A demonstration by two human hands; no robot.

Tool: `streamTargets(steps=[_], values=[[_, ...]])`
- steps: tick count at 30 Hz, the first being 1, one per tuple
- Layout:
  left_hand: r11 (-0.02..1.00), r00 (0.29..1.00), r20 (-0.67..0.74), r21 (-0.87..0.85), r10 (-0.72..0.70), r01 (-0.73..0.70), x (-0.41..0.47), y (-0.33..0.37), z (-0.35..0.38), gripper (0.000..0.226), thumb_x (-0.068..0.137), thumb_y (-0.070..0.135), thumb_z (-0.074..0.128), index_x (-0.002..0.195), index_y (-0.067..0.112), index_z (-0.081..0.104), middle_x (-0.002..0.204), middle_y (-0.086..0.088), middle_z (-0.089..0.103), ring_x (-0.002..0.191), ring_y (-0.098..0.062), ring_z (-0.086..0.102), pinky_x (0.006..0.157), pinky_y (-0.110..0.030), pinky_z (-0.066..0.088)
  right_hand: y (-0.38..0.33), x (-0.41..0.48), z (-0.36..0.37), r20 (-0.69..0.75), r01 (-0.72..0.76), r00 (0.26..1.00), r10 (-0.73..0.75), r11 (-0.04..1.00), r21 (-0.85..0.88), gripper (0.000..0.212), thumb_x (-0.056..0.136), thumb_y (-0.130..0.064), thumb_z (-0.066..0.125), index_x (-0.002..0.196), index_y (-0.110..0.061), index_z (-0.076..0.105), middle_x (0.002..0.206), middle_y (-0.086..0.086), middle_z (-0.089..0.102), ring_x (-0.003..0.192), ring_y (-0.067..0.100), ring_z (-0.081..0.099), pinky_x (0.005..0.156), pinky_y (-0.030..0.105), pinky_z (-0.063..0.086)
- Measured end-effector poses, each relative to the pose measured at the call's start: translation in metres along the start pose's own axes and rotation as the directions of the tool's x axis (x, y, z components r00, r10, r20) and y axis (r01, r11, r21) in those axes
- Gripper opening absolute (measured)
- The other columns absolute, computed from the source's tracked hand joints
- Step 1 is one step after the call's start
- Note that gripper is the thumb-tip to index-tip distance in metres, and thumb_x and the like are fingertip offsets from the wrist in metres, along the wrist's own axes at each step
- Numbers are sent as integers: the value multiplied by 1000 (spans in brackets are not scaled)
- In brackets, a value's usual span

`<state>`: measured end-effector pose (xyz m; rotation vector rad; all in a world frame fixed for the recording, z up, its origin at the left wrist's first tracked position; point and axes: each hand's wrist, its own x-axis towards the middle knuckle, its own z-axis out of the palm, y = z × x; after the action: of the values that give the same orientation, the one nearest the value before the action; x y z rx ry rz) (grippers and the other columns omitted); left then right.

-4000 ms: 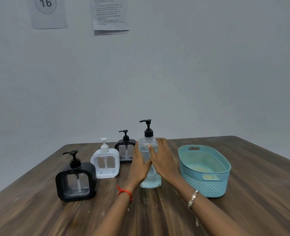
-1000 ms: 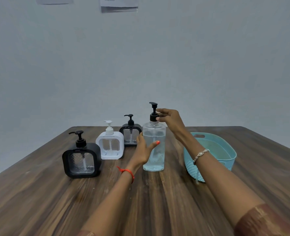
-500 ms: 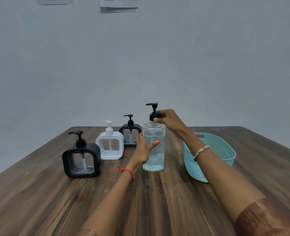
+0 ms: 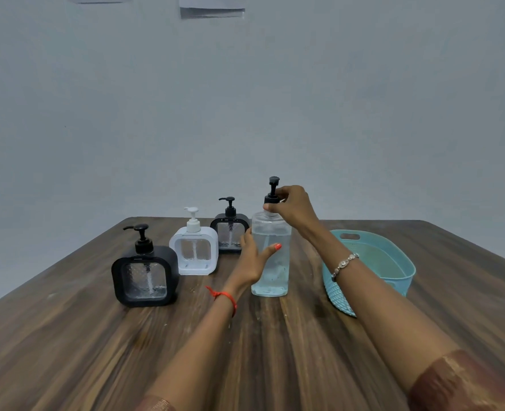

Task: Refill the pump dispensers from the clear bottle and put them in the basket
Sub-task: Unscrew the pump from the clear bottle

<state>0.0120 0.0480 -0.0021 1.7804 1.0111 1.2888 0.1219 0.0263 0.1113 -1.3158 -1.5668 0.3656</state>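
Observation:
A tall clear bottle (image 4: pixel 272 256) with pale liquid and a black pump top (image 4: pixel 272 191) stands upright mid-table. My left hand (image 4: pixel 254 259) grips its body from the left, thumb across the front. My right hand (image 4: pixel 292 204) grips the black pump collar at the neck. Left of the bottle stand three square pump dispensers: a black one (image 4: pixel 144 277) nearest, a white one (image 4: pixel 194 250) behind it, and another black one (image 4: pixel 230 232) farthest back. A light blue basket (image 4: pixel 393 262) sits to the right, partly behind my right forearm.
The wooden table (image 4: pixel 67 351) reaches back to a plain grey wall. Paper sheets (image 4: pixel 212 5) hang at the top of the wall. The near part of the table holds only my forearms.
The pump nozzle has turned from pointing left to facing end-on while my right hand shifted on the collar. My left hand and the bottle's body stay in place.

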Motion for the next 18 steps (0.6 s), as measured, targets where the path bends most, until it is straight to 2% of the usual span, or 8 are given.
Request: streamTargets(steps=[3,5,7,9,11,13,16,18], values=[[1000,999,18,0,26,-26,-1,2,0,79,78,52,63,142,23,28,141,-6,36,132,-16,37,113,-40,33,-1,0,-7,60,-10,998,6,997,76,34,77,0,68,111,1,63,111,16,66,104,24,61,92,29,45],[1000,1000,19,-9,20,-20,-1,1,0,79,77,53,64,141,23,28,140,-6,36,131,-16,39,112,-41,35,-2,-1,-7,80,-23,997,14,992,122,34,78,3,65,112,3,62,112,17,65,107,25,61,94,30,45],[1000,1000,20,-15,6,-5,-1,0,0,79,77,52,64,141,23,27,140,-6,35,130,-17,39,112,-43,35,-2,-2,-4,69,-22,998,16,995,94,31,77,-6,69,107,-1,64,107,13,67,105,25,61,96,36,46],[1000,1000,19,-14,11,-11,-1,0,0,73,84,44,63,142,22,26,140,-6,34,131,-17,38,113,-43,33,-1,-2,1,37,-23,999,25,999,-34,31,73,-23,76,96,-5,67,99,8,69,99,23,61,92,41,44],[1000,1000,15,-17,15,-15,-1,0,0,69,87,38,62,143,21,26,140,-6,33,132,-17,36,113,-40,32,-1,-2,4,-8,-44,999,43,992,-120,32,69,-31,79,86,-7,67,87,5,68,94,25,61,89,45,44],[1000,1000,22,-13,21,-21,-1,0,0,71,86,41,63,143,22,26,140,-6,33,132,-16,36,112,-37,32,-3,-3,3,-15,-46,999,45,994,-94,28,71,-27,78,85,-6,68,85,7,69,93,26,63,91,48,45],[1000,1000,23,-26,-1,2,-1,0,0,83,75,56,64,142,24,27,140,-5,35,131,-17,39,112,-40,35,-4,-2,-1,23,-38,999,39,998,-45,20,76,-13,72,94,-6,69,100,9,70,99,24,61,97,49,41],[1000,1000,23,-27,0,1,-1,0,0,77,81,48,65,143,22,26,141,-5,33,132,-17,37,112,-37,33,-4,-2,-3,29,-18,999,18,1000,-21,22,76,-7,70,98,-8,69,104,7,69,102,23,60,99,49,40]])
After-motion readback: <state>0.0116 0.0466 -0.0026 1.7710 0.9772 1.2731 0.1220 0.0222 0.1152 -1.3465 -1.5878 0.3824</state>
